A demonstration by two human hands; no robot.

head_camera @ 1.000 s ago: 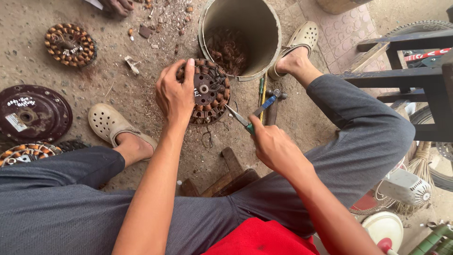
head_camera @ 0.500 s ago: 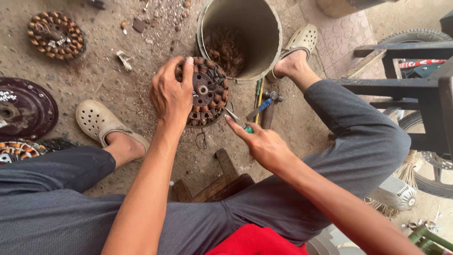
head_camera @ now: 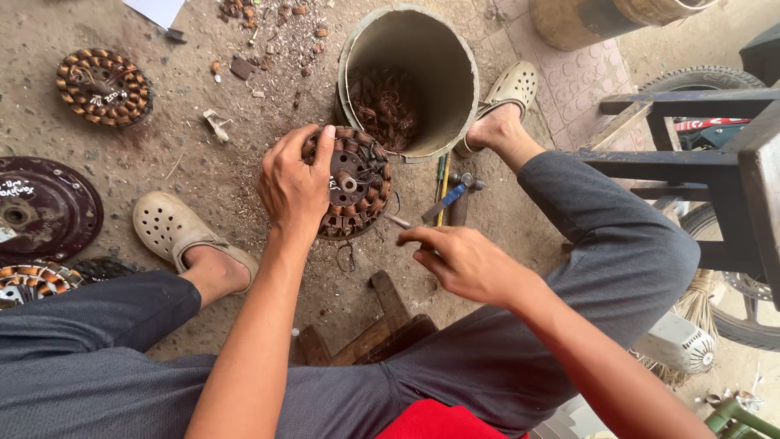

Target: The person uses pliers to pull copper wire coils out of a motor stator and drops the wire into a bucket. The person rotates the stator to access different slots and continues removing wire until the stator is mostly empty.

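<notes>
Seated person seen from above, legs spread over a dusty concrete floor, working on a motor stator.

Bucket: a tall open drum standing just beyond the work, with a heap of stripped copper wire in its bottom. It stands close to the far side of the stator; a hard pull toward it could knock the rim.

Rotor cover: a dark round disc lying flat at the left, well apart from the hands.

Stator: a ring of copper-wound poles around a central hub, lying on the floor between the feet and just near of the bucket. It is braced only by a hand, so it can skid or tip under prying.

Second stator: lies at the far left, untouched.

Left hand: spread wide over the left side of the stator, fingers curled onto the rim. These fingers lie close to the line of the tool; a slip of the tip could gouge them.

Right hand: closed narrowly around a thin tool, whose tip points at the near right edge of the stator. The grip looks light, so the tool may twist free.

Loose tools: a blue-handled one and others lie beside the right foot, where they could be kicked.
</notes>
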